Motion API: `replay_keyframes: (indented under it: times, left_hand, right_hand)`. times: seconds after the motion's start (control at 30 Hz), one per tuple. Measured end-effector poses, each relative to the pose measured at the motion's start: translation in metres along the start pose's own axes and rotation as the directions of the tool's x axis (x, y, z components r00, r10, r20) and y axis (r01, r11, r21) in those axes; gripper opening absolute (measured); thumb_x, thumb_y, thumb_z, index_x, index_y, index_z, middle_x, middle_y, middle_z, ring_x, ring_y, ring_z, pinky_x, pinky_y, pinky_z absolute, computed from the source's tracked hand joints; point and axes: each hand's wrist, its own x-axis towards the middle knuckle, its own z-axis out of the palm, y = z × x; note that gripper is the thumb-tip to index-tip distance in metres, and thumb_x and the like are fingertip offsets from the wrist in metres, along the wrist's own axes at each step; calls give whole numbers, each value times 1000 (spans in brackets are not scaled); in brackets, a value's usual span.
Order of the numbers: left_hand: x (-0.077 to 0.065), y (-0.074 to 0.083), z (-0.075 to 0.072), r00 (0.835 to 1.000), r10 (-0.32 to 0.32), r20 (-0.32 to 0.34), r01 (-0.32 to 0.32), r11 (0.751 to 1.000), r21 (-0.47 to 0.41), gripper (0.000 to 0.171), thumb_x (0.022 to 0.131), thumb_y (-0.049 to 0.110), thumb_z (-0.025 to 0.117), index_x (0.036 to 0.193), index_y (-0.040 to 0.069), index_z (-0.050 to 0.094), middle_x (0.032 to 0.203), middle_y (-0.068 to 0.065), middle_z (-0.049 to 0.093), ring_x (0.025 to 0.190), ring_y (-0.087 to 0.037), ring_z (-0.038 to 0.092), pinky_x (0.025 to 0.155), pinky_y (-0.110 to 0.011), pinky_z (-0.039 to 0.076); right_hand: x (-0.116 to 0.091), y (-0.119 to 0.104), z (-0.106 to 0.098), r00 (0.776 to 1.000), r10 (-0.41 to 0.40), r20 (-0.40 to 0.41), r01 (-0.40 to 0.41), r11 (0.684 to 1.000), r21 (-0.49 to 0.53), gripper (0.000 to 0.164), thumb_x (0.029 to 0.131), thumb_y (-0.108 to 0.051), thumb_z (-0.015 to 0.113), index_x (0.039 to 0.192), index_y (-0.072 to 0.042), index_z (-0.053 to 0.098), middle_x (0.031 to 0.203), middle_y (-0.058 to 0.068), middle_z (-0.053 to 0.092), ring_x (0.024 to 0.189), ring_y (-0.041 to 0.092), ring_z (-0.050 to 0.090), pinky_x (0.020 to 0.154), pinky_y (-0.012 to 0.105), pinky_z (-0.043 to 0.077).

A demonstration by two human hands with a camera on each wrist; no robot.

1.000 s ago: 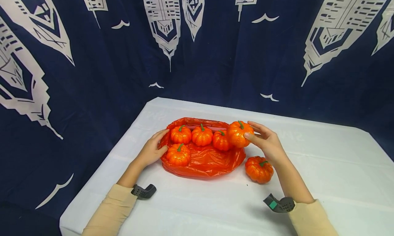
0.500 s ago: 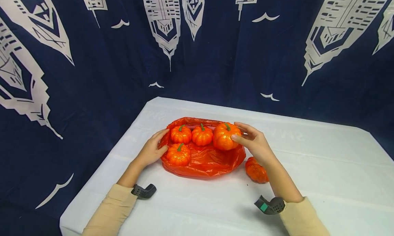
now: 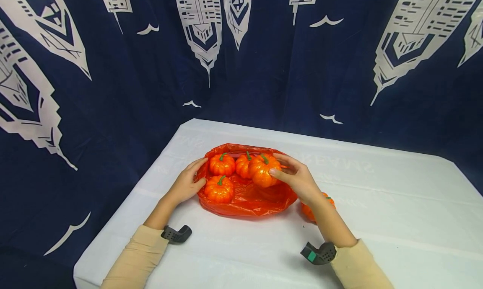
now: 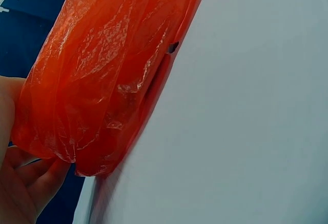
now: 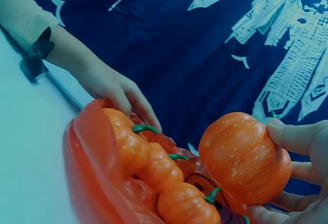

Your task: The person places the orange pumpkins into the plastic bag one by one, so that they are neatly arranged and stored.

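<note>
My right hand (image 3: 296,178) grips a glossy orange toy pumpkin (image 3: 264,171) with a green stem, thumb in front and fingers behind. It is held over the opening of a red plastic bag (image 3: 249,207). My left hand (image 3: 185,183) holds the bag's left rim; in the left wrist view, thumb and fingers lie on either side of the red plastic (image 4: 97,80). Inside the bag sit smaller pumpkins, one at the back left (image 3: 222,164), one beside it (image 3: 242,166) and one at the front left (image 3: 219,189). Another at the right is mostly hidden behind the held pumpkin (image 5: 243,160) and hand.
Right of the bag, another orange pumpkin (image 3: 307,211) lies on the white-covered table (image 3: 241,251), partly behind the right forearm. A dark blue curtain (image 3: 264,88) with white building prints hangs behind the table. Each wrist wears a black device (image 3: 320,254).
My right hand has carried the pumpkin leftward from the bag's right edge to over its middle, covering the right-hand pumpkin inside. The left hand and bag stay in place.
</note>
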Motion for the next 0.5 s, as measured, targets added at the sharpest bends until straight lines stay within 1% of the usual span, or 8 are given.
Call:
replay_keyframes:
  times: [0.13,0.23,0.5]
  left_hand:
    - [0,0,0,1000,3,-1,-3,1000,4,60,85,1,58,143,-3,44,147,-23,40,136,-40,37,111,-54,29]
    - [0,-1,0,1000,6,-2,-6,1000,9,60,85,1,57,143,-3,44,147,-23,40,136,-40,38,110,-54,30]
    - [0,2,0,1000,0,-2,0,1000,8,60,85,2,58,143,-3,44,147,-23,41,135,-40,38,110,-55,30]
  right_hand:
    - [1,3,9,1000,-2,12,3,1000,-26,60,89,-27,72,143,-12,50,145,12,45,123,34,51,97,36,49]
    - [1,6,16,1000,-12,18,12,999,-38,59,88,-26,73,142,-14,51,144,11,46,121,34,53,96,36,49]
    - [3,15,31,1000,6,14,-6,999,-36,60,89,-21,72,143,-11,49,145,13,46,123,36,52,97,39,49]
